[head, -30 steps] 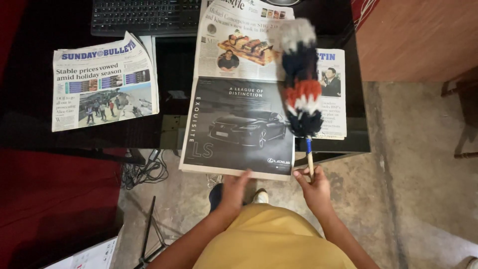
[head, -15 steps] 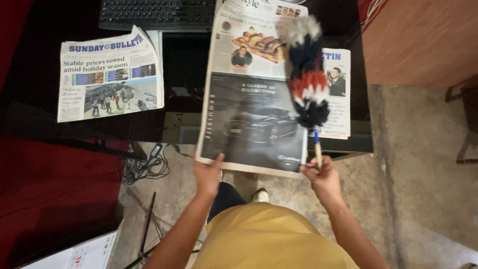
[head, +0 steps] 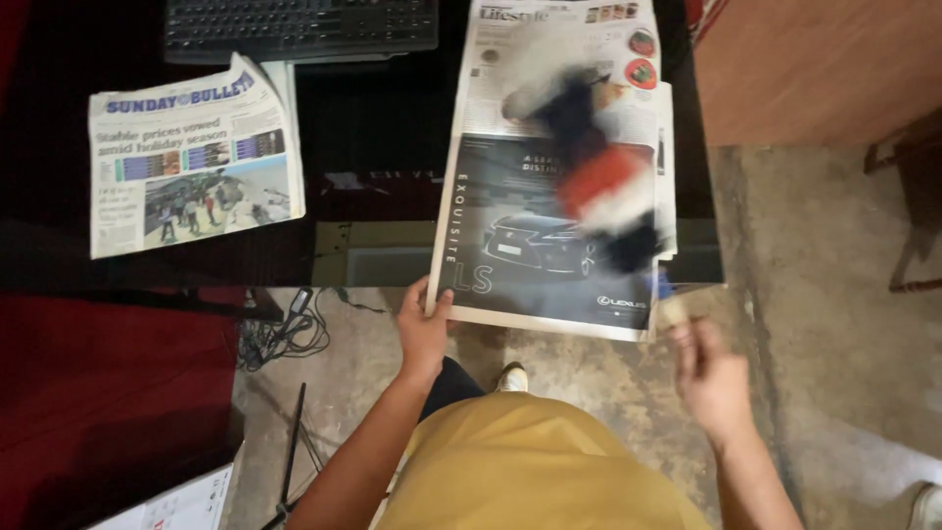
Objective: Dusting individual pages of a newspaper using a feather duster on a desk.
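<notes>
The head view looks straight down on a black glossy desk, which serves as the landmark for everything else.

Toward the right end of that desk lies an opened newspaper showing a dark full-page car advertisement; its near edge overhangs the desk's front edge. The left hand pinches that overhanging edge at its lower-left corner, thumb on top and fingers curled beneath the paper. The right hand sits off the desk's front right corner, smeared by motion. It appears closed around the pale handle of a feather duster with black, red and white plumes, though the blur means I cannot tell how firmly the fingers are wrapped. The plumes lie across the right half of the newspaper, touching or just above it; which of the two is unclear.

On the left part of the desk rests a folded newspaper with a blue masthead and a colour photograph, well apart from both hands. A black computer keyboard sits along the far edge. Below the desk front, a tangle of black cables lies on the grey concrete floor.

Judging from this, dusting is under way on the right-hand paper; the folded paper, the keyboard and the bare desk between them look untouched by the duster.
</notes>
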